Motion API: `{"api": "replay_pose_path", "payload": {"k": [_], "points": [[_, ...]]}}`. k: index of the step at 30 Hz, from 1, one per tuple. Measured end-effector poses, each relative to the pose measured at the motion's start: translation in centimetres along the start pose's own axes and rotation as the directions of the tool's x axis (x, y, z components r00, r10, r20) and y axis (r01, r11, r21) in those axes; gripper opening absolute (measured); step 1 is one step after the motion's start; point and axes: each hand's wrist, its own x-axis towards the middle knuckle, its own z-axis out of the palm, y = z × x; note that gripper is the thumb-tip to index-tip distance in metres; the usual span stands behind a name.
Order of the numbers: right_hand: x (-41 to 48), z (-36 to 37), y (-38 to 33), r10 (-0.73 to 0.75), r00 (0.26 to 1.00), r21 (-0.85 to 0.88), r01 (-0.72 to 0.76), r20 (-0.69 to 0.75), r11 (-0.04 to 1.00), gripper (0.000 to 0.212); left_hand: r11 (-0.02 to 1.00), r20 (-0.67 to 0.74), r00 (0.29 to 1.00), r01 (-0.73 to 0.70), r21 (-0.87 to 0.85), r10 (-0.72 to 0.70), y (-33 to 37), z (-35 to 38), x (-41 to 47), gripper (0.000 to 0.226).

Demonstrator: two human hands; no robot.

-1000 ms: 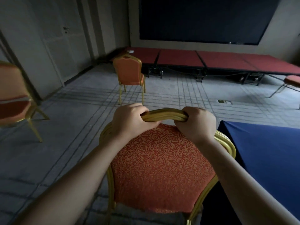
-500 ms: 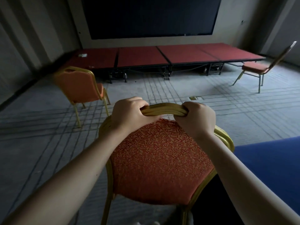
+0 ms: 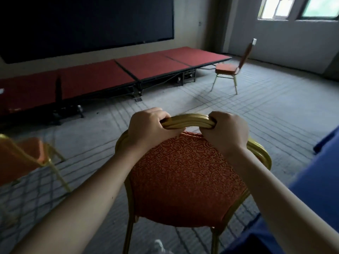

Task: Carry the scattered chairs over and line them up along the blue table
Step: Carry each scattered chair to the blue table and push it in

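Room: grey carpet [image 3: 275, 114] with a grid of lines, a low red stage [image 3: 146, 65] along the far wall under a large dark screen [image 3: 82, 21], two bright windows [image 3: 300, 6] at far right.

Chair in hand [image 3: 185, 176]: orange patterned back, gold frame, near centre, just beside the blue table [image 3: 321, 182] at our near right. We cannot tell whether its legs touch the carpet.

Left hand [image 3: 148, 129]: fingers curled tight over the top rail of the chair back, thumb on our side.

Right hand [image 3: 224, 131]: the same grip, near the left hand on the rail.

Second chair [image 3: 231, 68]: far right, close to the stage end, side-on.

Third chair [image 3: 23, 154]: near left, blurred.
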Motion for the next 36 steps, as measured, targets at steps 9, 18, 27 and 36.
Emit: {"api": "replay_pose_path", "payload": {"k": [9,18,27,36], "points": [[10.5,6.0,8.5,0.313,0.932,-0.159,-0.342,-0.181,0.926,0.025,0.926,0.124,0.937,-0.290,-0.242,0.326,-3.2,14.3,17.5,0.045],[22.2,8.5,22.4,0.382,0.883,-0.317,-0.458,-0.274,0.830,0.030,0.827,0.098,0.889,-0.369,-0.424,0.447,0.4,31.0,32.7,0.046],[33.6,7.2,36.7,0.388,0.840,-0.426,-0.531,-0.380,0.733,0.020,0.709,0.004,0.857,-0.424,-0.564,0.515,8.0,45.4,47.5,0.042],[42.2,6.8,52.8,0.505,0.638,-0.402,-0.765,-0.582,0.503,0.019,0.493,-0.014,0.681,-0.544,-0.678,0.732,20.0,62.5,62.3,0.046]]}}
